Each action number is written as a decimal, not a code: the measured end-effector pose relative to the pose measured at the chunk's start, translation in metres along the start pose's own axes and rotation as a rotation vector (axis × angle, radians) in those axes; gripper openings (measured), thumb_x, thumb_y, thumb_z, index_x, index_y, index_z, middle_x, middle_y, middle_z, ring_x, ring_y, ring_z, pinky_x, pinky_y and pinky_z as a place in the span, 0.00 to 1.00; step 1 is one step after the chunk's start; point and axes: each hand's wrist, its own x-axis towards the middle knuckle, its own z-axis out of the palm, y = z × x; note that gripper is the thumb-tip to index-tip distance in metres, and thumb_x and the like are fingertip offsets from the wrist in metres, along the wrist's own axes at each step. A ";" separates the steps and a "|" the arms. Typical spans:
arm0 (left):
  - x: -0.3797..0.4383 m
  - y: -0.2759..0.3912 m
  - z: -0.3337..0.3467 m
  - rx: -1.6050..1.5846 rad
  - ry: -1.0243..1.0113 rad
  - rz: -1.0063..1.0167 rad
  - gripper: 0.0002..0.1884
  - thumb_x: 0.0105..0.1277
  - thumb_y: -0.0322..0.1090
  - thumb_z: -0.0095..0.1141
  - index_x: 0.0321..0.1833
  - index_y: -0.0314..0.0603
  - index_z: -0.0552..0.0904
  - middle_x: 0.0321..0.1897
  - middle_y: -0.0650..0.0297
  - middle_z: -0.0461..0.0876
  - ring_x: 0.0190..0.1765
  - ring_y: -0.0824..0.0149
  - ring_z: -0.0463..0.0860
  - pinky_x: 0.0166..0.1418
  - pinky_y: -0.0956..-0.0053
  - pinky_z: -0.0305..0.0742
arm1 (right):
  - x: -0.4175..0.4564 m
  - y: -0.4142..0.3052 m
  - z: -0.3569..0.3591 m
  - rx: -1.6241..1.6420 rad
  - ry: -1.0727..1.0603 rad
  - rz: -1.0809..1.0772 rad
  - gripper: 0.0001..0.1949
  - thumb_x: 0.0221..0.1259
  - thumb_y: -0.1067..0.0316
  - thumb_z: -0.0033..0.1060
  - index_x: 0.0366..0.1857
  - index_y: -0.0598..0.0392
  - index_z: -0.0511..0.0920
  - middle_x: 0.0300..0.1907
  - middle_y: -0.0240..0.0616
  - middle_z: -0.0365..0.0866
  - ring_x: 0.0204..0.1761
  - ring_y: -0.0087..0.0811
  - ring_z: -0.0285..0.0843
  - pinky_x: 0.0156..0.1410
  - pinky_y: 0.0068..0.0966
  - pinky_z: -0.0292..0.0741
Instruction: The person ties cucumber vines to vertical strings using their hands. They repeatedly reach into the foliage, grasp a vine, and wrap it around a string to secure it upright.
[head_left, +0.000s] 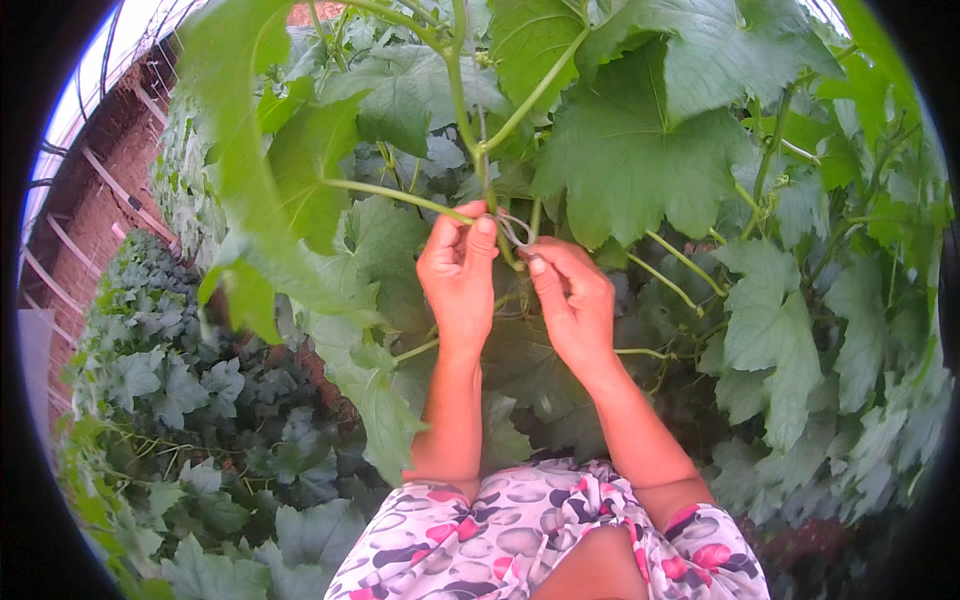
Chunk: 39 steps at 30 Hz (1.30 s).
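Note:
Before my chest, my left hand (461, 262) pinches a green vine stem (480, 161) between thumb and fingers, where a leaf stalk (390, 193) branches off to the left. Close on its right, the thumb and forefinger of my right hand (566, 285) are closed on a thin grey string (517, 223). This string forms a loop beside the stem, between both hands, and more of it runs upward along the vine. A large lobed leaf (645, 150) hangs above my right hand. The fingertips partly hide where string and stem meet.
Dense leafy vines (780, 322) stand close on the right. A big blurred leaf (255, 187) hangs near the camera on the left. Lower plants (180, 390) grow at the left, with an earthen wall (124, 161) and curved pale poles (124, 187) behind them.

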 end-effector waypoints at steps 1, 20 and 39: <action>0.002 0.001 0.000 -0.027 0.014 -0.020 0.12 0.64 0.37 0.57 0.45 0.37 0.77 0.37 0.63 0.82 0.37 0.77 0.77 0.37 0.84 0.70 | 0.002 0.000 -0.004 -0.094 0.013 -0.069 0.09 0.62 0.65 0.52 0.39 0.55 0.80 0.29 0.42 0.78 0.29 0.39 0.74 0.34 0.31 0.74; -0.006 0.010 0.009 -0.234 -0.057 -0.061 0.08 0.64 0.35 0.57 0.38 0.39 0.77 0.31 0.64 0.80 0.32 0.76 0.77 0.37 0.80 0.75 | -0.040 -0.031 -0.052 -0.570 -0.488 -0.059 0.03 0.51 0.73 0.52 0.30 0.52 0.73 0.16 0.40 0.74 0.19 0.41 0.75 0.24 0.35 0.69; 0.005 0.006 0.009 -0.203 -0.084 -0.085 0.09 0.63 0.35 0.57 0.39 0.37 0.77 0.34 0.62 0.81 0.38 0.70 0.81 0.43 0.78 0.74 | -0.069 -0.008 -0.059 -0.424 -0.303 -0.018 0.07 0.53 0.72 0.54 0.36 0.49 0.75 0.18 0.39 0.75 0.20 0.41 0.75 0.24 0.35 0.69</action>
